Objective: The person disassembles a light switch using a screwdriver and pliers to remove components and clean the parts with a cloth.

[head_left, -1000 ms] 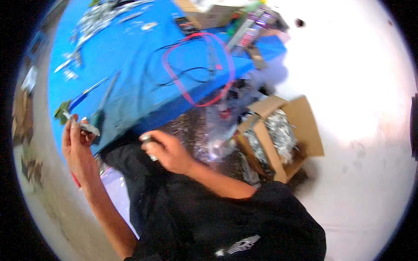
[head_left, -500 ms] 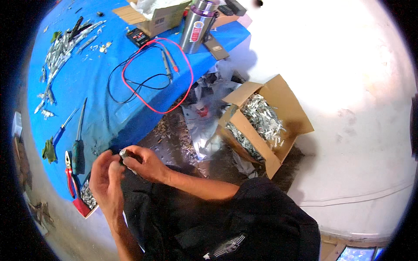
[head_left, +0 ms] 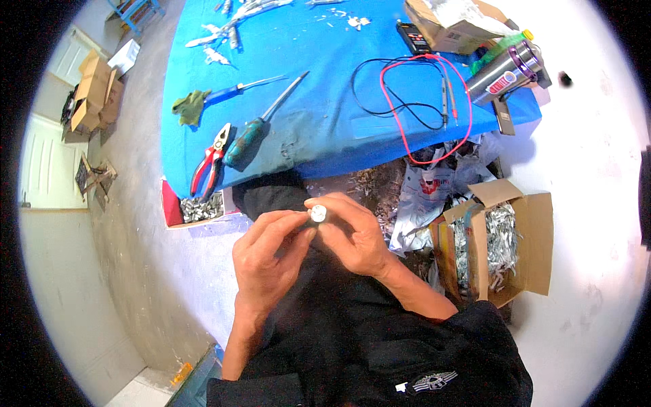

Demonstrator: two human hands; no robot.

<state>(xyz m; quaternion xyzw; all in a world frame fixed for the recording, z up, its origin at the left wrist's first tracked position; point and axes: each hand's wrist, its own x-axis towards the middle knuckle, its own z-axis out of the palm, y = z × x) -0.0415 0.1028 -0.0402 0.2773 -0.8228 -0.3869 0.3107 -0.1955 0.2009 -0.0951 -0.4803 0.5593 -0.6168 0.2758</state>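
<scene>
Over my lap, my right hand grips a small silvery-white cylinder between thumb and fingers. Its round, pale end faces up toward me. My left hand meets it from the left, with thumb and fingertips closed against the cylinder's side. Most of the cylinder's length is hidden by the fingers. Beyond my hands, on the blue-covered table, lie red-handled pliers, a green-handled screwdriver and a blue-handled screwdriver.
A red box of small metal pieces sits below the table's near edge. At right, an open carton holds silvery strips. Multimeter leads, a steel flask and another carton occupy the table's right end.
The view has swung left, so the table and carton appear farther right. My left hand has come in from beside the cylinder to touch it; the right keeps its hold.
</scene>
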